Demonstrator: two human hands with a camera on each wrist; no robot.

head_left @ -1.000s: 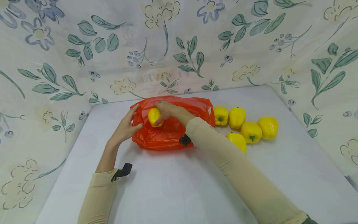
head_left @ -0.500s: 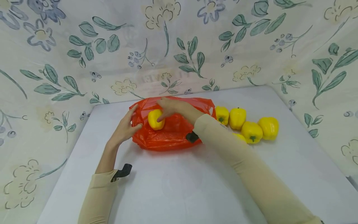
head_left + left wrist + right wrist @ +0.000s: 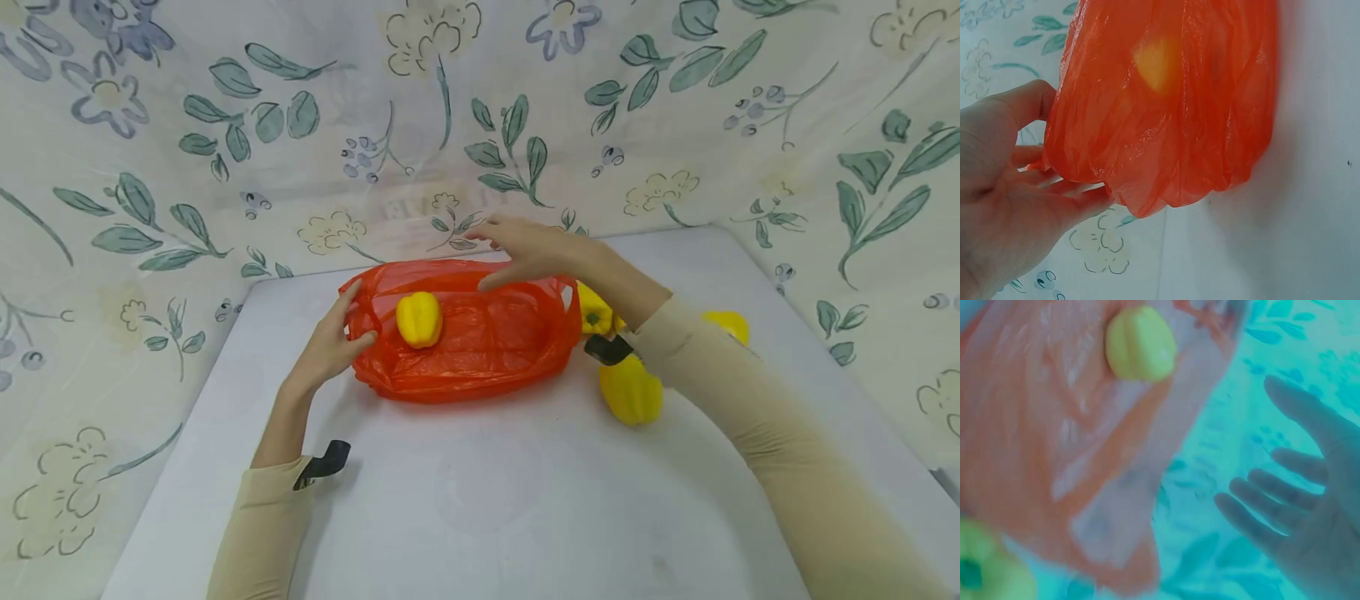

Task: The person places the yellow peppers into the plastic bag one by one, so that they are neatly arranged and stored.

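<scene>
A red plastic bag lies with its mouth spread on the white table, and a yellow bell pepper sits inside it at the left. My left hand holds the bag's left rim; in the left wrist view the fingers go behind the film and the pepper glows through it. Above the bag's back right part my right hand hovers with fingers spread and nothing in them. The right wrist view shows the same hand apart from the bag.
More yellow bell peppers stand right of the bag: one in front, one against the bag's right side, and one farther right partly behind the right sleeve. Flower-patterned cloth rises behind the table.
My right hand has let go of the yellow bell pepper, leaving it in the bag, and has moved up and to the right. The left hand has stayed nearly still at the rim.
</scene>
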